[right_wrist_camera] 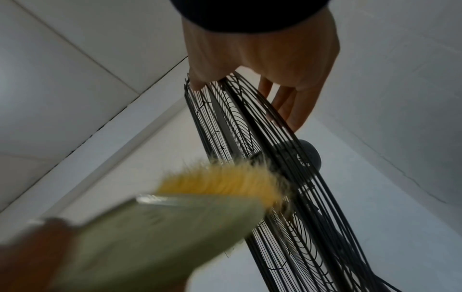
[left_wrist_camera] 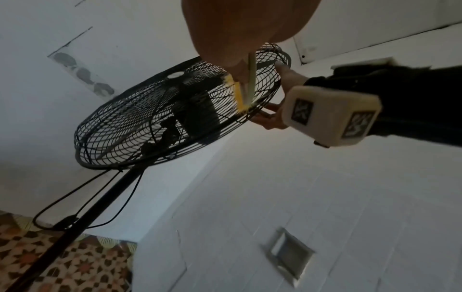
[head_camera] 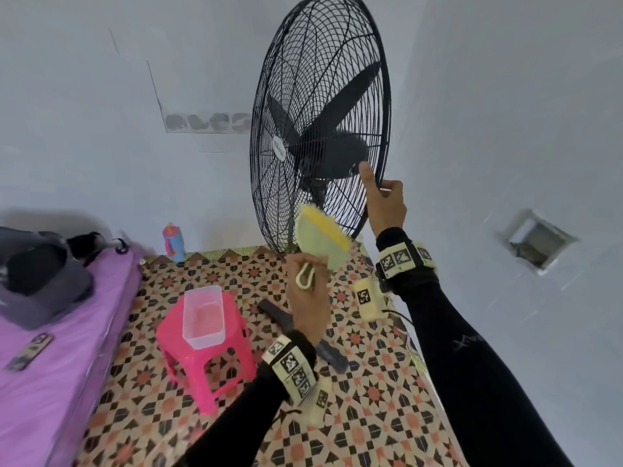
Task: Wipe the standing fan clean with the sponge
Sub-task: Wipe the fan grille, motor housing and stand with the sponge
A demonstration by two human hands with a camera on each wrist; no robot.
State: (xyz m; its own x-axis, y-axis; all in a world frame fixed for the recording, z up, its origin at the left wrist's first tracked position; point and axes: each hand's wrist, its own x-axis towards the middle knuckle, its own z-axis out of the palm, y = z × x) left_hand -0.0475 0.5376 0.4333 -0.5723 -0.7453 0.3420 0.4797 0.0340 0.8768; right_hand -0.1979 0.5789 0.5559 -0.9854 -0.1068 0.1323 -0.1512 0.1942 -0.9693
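The right hand (head_camera: 386, 203) is gripping the outer rim of the standing fan (head_camera: 320, 123), thumb pressing on the front wires and the other fingers (right_wrist_camera: 282, 102) reaching round behind the cage. This is probably to keep the big head from swinging or tipping while it is being wiped. The left hand (head_camera: 308, 281) is closing its fingers around the loop end of the sponge (head_camera: 322, 237), a flat pale-green pad with a fuzzy yellow edge, and is bringing that edge up against the lower wires of the cage; the right wrist view shows the yellow fibres touching the wires.

The fan is standing in a corner, close to the walls on two sides, so there is little room behind it and the back is likely to be harder to reach. In front, the patterned floor (head_camera: 371, 392) is giving open room, though a pink stool (head_camera: 202, 362) carrying a clear plastic tub (head_camera: 204, 316) is standing near the left arm, and a dark base leg (head_camera: 333, 353) of the fan is lying underfoot. A purple bed (head_camera: 60, 382) is edging the far left.
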